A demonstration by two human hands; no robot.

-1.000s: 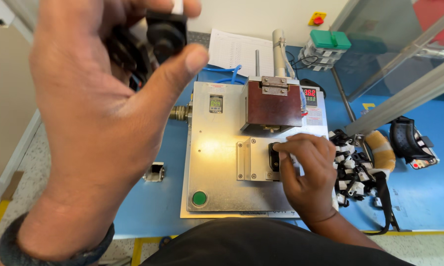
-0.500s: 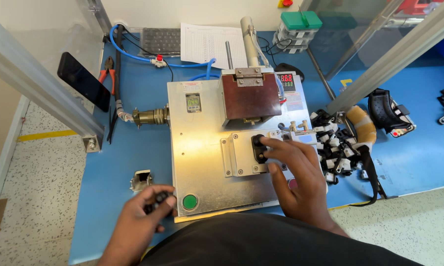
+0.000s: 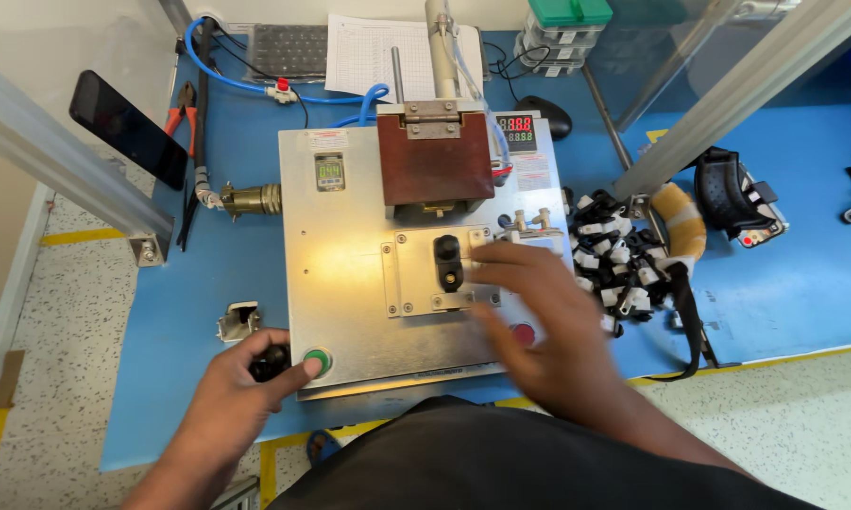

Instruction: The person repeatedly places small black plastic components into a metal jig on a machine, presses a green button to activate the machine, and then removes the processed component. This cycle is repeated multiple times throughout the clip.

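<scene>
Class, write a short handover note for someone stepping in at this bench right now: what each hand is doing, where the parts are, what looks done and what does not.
Left hand: closed around a small black part at the front left corner of the metal press plate, thumb beside the green button.
Right hand: open and blurred, over the plate's right side, holding nothing that can be seen; it partly covers the red button.
Done: one black part sits in the fixture under the brown press block.
Left: the block is not down on that part. A pile of black-and-white parts lies to the right on the blue table.
</scene>
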